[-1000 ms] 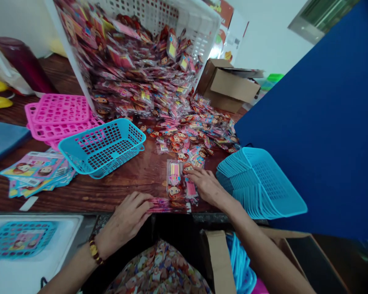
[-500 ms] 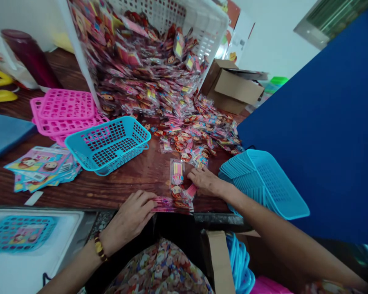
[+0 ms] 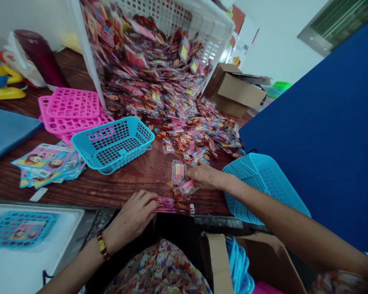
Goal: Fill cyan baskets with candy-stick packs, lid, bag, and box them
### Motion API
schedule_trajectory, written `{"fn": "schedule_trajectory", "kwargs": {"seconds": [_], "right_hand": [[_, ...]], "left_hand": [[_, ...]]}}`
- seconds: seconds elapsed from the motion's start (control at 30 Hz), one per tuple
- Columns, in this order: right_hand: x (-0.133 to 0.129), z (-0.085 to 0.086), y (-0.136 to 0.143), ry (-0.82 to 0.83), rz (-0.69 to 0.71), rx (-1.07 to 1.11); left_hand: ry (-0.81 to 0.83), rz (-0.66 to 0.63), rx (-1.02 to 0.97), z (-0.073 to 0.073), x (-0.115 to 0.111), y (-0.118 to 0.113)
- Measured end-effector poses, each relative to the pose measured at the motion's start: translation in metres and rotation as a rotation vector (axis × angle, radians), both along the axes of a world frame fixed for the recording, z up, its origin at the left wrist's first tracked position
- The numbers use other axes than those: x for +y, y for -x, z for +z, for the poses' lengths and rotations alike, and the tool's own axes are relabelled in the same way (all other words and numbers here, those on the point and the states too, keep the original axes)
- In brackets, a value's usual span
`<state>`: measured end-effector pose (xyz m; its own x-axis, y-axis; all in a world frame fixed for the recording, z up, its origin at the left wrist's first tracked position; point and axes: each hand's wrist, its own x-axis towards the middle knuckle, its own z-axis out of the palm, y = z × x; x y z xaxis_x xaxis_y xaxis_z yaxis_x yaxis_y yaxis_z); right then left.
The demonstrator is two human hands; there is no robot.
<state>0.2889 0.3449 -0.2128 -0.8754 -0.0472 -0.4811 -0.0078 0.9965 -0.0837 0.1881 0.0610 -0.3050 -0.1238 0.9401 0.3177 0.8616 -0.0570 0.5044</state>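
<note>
My left hand (image 3: 139,210) rests at the table's front edge, fingers closed on a stack of small pink plastic packets (image 3: 166,204). To the right, my right hand (image 3: 207,176) bends over the tabletop, its fingers drawn together at a small packet whose held part is mostly hidden. Against those fingertips lies a clear packet with pink and yellow sticks (image 3: 178,171). Below it are a pink packet (image 3: 187,187) and one with a cartoon girl's head. A loose heap of such packets (image 3: 199,134) spreads just beyond my right hand.
A tipped white crate (image 3: 216,30) spills packets. An aqua basket (image 3: 113,147), pink baskets (image 3: 75,108) and printed cards (image 3: 49,163) stand left. Nested aqua baskets (image 3: 263,183) sit right, by a blue panel (image 3: 319,134). Below is a carton (image 3: 219,261) with blue handles.
My right hand has moved slightly up and in over the packets, its fingers now beside the clear packet. My left hand stays on its stack. The view has shifted a little.
</note>
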Motion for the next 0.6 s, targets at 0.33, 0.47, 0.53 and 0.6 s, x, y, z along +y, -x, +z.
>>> {"fn": "schedule_trajectory", "kwargs": {"seconds": [0.33,0.47,0.53,0.6], "right_hand": [[-0.038,-0.057,0.016,0.165,-0.935,0.257],[-0.049,-0.058,0.012,0.018,-1.003,0.223],[-0.047,-0.056,0.013,0.002,-1.044,0.214],[-0.044,-0.055,0.018,-0.048,-1.064,0.213]], "left_hand": [[-0.006,-0.012,-0.027,0.002,0.001,0.0],[-0.005,-0.006,-0.033,0.002,0.001,-0.001],[0.006,0.002,-0.027,0.003,0.001,-0.001],[0.016,0.002,-0.024,0.003,0.001,-0.001]]}}
